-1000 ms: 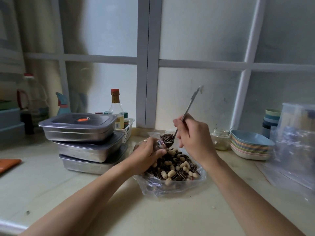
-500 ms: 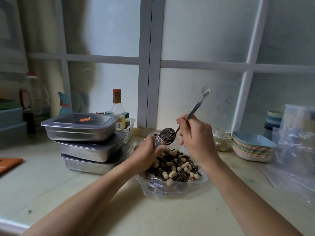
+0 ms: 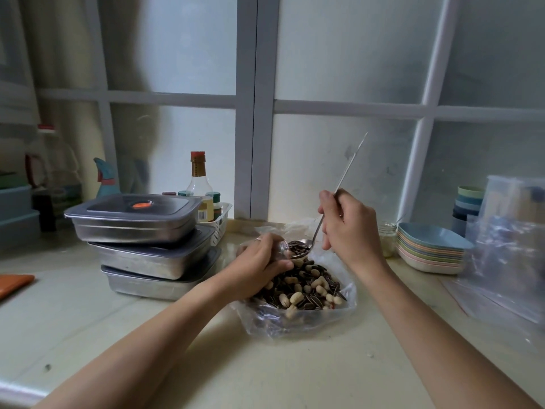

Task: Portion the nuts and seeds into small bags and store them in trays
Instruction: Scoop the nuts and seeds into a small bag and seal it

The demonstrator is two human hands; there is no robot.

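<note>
Head view: right hand [image 3: 348,228] grips spoon [image 3: 349,165] of seeds [image 3: 298,246] at clear container [image 3: 283,247] held in left hand [image 3: 259,258], above bag [image 3: 295,321].

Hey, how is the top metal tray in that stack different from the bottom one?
The top tray shows its whole grey lid, with an orange spot in the middle. The bottom tray has its lid mostly covered by the middle tray. The top tray sits shifted left and rests on another tray, while the bottom tray rests on the counter. Both are rectangular metal trays with grey lids.
</note>
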